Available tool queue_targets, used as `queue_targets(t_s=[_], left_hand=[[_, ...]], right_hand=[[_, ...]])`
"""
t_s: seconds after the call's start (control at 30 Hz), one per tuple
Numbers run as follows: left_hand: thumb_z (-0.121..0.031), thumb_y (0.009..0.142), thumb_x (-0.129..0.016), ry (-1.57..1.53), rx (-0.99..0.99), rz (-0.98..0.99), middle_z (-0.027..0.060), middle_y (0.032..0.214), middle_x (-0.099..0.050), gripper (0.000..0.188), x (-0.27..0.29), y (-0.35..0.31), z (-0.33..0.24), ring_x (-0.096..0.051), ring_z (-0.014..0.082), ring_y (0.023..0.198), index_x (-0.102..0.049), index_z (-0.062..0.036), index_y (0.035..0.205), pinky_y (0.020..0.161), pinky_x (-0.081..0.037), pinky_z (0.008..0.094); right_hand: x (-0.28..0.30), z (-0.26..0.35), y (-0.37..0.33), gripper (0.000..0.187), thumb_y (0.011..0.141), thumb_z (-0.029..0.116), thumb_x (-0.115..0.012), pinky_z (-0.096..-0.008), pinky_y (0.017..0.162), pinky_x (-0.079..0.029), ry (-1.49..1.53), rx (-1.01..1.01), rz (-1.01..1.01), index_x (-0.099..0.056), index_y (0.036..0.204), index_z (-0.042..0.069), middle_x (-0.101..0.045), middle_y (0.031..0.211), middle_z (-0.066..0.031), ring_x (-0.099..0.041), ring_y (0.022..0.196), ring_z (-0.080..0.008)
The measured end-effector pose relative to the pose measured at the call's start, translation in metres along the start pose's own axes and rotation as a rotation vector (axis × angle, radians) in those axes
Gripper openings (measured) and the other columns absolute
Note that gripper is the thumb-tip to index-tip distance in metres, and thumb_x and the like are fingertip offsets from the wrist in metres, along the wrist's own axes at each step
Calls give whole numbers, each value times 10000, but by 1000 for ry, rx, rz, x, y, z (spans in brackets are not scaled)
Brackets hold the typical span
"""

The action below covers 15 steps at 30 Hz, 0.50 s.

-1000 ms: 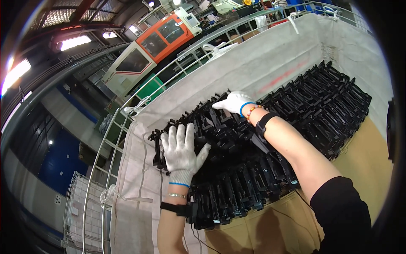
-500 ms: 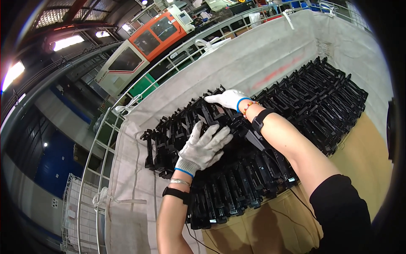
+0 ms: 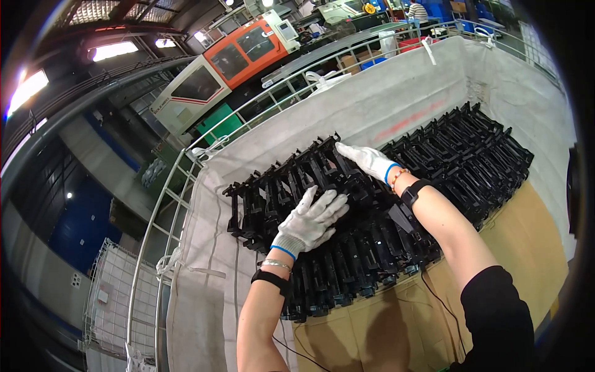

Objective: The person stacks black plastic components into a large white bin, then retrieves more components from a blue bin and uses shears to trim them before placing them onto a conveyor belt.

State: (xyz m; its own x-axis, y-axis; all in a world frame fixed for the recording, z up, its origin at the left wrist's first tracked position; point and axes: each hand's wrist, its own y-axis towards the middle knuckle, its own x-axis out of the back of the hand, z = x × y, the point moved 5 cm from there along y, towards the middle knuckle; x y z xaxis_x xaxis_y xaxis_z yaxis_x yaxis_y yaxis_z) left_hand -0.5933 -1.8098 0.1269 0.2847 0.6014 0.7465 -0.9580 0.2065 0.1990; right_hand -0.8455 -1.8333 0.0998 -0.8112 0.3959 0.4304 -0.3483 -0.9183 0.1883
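Note:
Rows of black plastic frame-like parts stand packed side by side, all of one kind. My left hand, in a white knit glove, lies over the middle of the nearer block with its fingers spread. Its palm faces down on or just above the parts; exact contact is hidden. My right hand, gloved too, reaches to the far side of the block, fingers stretched out along the edge of a raised black part. Neither hand is closed round anything. Under my forearms the part ends show partly in shadow.
A pale fabric liner walls the container inside a metal rail frame. Brown cardboard lies under the parts. More black parts fill the right side. A thin cable trails near my right arm. An orange-and-white machine stands beyond.
The whole view has shifted, and a distant person has come into sight at top right. My right hand has slid slightly right along the parts; my left stays nearly in place.

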Motion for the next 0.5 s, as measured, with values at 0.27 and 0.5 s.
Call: queue_targets(t_s=[0.27, 0.5], left_hand=[[-421, 841, -723, -33, 193, -157, 67, 1500, -545, 645, 54, -1, -24, -489, 308, 1385, -620, -178, 1430, 1188, -340, 601], [-314, 798, -777, -321, 480, -473, 180, 1410, -593, 595, 163, 12, -89, -556, 400, 1283, -662, -56, 1322, 1107, -423, 610]], right_hand=[[21, 6, -72, 672, 1004, 624, -508, -407, 1098, -430, 107, 2, -112, -660, 1289, 35, -672, 1316, -203, -587, 1293, -336], [55, 45, -248, 395, 908, 173, -774, -295, 889, -491, -12, 505, -386, -630, 1262, 71, -594, 1266, -61, -568, 962, -147]])
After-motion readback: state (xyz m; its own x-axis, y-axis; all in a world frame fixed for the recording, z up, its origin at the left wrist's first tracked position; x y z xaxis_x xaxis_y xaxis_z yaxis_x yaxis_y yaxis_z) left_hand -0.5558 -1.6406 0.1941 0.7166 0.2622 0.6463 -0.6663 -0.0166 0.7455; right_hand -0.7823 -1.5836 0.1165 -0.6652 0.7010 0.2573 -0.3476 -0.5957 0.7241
